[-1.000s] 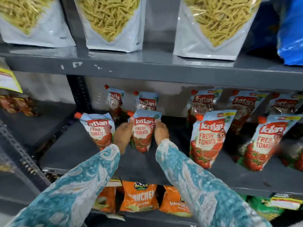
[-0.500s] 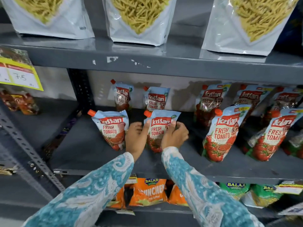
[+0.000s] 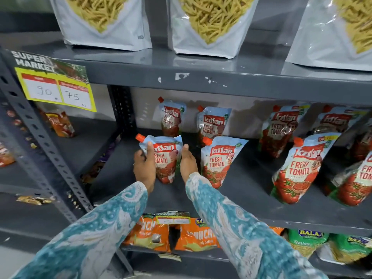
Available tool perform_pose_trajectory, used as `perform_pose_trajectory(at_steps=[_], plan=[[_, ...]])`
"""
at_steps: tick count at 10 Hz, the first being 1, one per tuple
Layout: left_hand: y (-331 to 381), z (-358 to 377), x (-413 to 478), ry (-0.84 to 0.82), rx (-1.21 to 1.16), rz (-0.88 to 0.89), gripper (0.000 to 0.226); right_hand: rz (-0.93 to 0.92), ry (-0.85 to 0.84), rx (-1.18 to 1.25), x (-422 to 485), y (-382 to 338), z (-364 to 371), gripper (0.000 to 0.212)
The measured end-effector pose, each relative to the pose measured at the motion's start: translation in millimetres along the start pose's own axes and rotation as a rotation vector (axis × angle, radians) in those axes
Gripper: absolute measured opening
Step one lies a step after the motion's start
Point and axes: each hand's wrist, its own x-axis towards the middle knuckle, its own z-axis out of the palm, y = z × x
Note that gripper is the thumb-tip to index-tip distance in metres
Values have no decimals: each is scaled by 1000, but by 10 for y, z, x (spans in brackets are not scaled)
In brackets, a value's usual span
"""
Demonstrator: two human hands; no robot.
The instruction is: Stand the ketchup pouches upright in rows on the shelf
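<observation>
Head view: pouch (image 3: 167,158) between hands (neighbours beside)

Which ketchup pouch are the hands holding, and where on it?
The leftmost front ketchup pouch. The left hand holds its left edge, thumb on the front near the top. The right hand lies flat along its right edge; contact unclear.

Both arms are covered by long sleeves of a teal and turquoise fabric, printed with pale cream paisley swirls and fine white dots. The left sleeve (image 3: 94,234) and the right sleeve (image 3: 237,228) are ended at the wrists by patterned cuffs. The left hand (image 3: 145,166) and right hand (image 3: 188,164) are left bare; no gloves are worn.
</observation>
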Motion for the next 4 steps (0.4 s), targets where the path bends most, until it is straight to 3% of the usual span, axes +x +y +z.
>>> perform_pose_trajectory(at_steps=[3,4], plan=[[16,-37,-206,28,40,-31,97,-25,-10,-47,-110,-2,-66,53],[37,-83,-452,207,170,85,74,-27,38,-97,-185,53,-142,53]])
